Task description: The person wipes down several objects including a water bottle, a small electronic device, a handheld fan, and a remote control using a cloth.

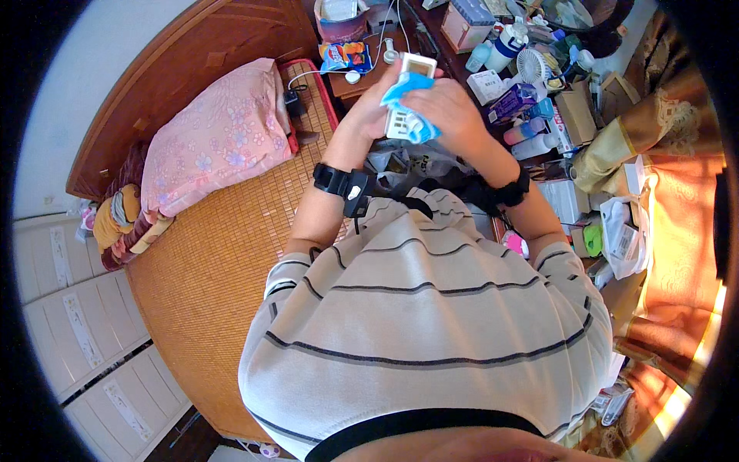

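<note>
A white remote control (417,64) with a small display lies tilted in my left hand (368,105), whose palm and fingers hold it from the left side and below. Over its middle, my right hand (451,111) presses a blue and white cloth (424,134) against its face. The cloth and the fingers hide most of the buttons; a few show at the lower end. Both hands are raised in front of my body, between the bed and the cluttered desk.
At left is a bed with a bamboo mat (225,289) and a pink floral pillow (216,136). A nightstand (346,88) bears a snack bag (346,58) and cables. To the right, bottles, boxes and a small fan (532,65) crowd the desk. An orange curtain (681,231) hangs beyond.
</note>
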The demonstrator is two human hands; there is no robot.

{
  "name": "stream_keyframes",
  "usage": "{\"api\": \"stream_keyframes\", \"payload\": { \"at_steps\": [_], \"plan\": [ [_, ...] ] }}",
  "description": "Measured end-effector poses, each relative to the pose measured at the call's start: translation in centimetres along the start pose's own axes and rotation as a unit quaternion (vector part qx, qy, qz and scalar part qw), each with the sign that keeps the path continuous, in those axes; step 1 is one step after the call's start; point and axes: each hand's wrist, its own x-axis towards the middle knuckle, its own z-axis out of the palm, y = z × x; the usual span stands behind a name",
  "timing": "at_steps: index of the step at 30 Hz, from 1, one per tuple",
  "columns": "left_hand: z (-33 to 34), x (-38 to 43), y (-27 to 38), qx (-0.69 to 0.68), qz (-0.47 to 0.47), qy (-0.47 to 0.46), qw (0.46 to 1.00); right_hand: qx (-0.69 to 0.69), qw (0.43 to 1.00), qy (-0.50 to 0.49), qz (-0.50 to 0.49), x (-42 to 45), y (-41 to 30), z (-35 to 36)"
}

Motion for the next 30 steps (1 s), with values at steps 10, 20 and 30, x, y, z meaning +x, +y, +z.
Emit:
{"api": "stream_keyframes", "payload": {
  "at_steps": [10, 20, 30],
  "plan": [
    [1.8, 0.2, -1.2, 0.004, 0.027, 0.062, 0.998, -0.019, 0.993, 0.05, 0.105, 1.4, 2.7, -1.7],
    [1.3, 0.4, -0.5, -0.03, 0.037, 0.033, 0.998, 0.109, 0.992, 0.016, 0.063, 0.0, -1.0, 0.2],
    [1.4, 0.5, 0.1, -0.024, 0.062, 0.041, 0.997, 0.064, 0.995, -0.076, -0.011, 0.3, -1.3, -1.6]
  ]
}}
